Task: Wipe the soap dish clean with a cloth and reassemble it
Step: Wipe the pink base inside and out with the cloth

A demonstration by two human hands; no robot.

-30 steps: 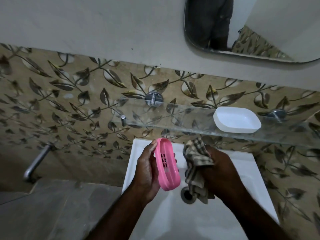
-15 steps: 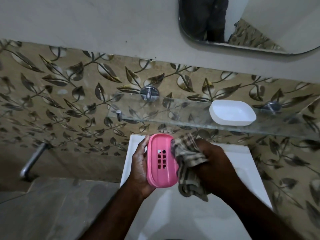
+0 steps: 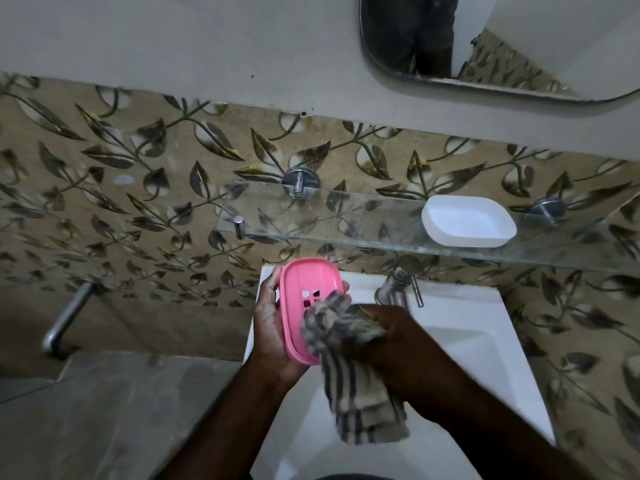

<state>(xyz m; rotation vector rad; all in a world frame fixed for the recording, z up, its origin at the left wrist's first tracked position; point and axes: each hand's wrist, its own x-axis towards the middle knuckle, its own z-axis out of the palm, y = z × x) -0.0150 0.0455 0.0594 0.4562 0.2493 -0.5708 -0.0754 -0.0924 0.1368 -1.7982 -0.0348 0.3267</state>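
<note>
— Leaf-patterned tiles [image 3: 138, 202] back a white sink [image 3: 467, 334], and in the head view your two hands meet just over the basin's left side.

— Your left hand [image 3: 273, 327] grips the pink soap tray [image 3: 304, 285]. The palm cups its left long edge, one digit hooks the top left corner, and a fingertip [image 3: 345, 286] shows past the right rim, so your fingers wrap behind it.

— You have the tray stood on end, hollow side turned towards you, with its drain slots near the middle.

— Your right hand [image 3: 391, 337] is curled tight round a bunched checked cloth [image 3: 346, 341]. The wad is pressed into the tray's lower right part and covers some of the slots.

— So the tray sits between your left palm on one side and the cloth-filled right fingers on the other. Your right fingertips themselves are buried in the fabric; whether they touch the plastic cannot be told.

— The cloth's loose end hangs below your right hand, over the basin.

— The dish's white base [image 3: 467, 221] lies open side up on the glass shelf [image 3: 346, 220], towards its right end, well apart from both hands.

— A chrome tap [image 3: 398, 282] stands just behind your right hand, under the shelf's front edge.

— Higher on the wall you have a mirror [image 3: 519, 46]; far left, a metal spout [image 3: 65, 320] sticks out of the tiles.
</note>
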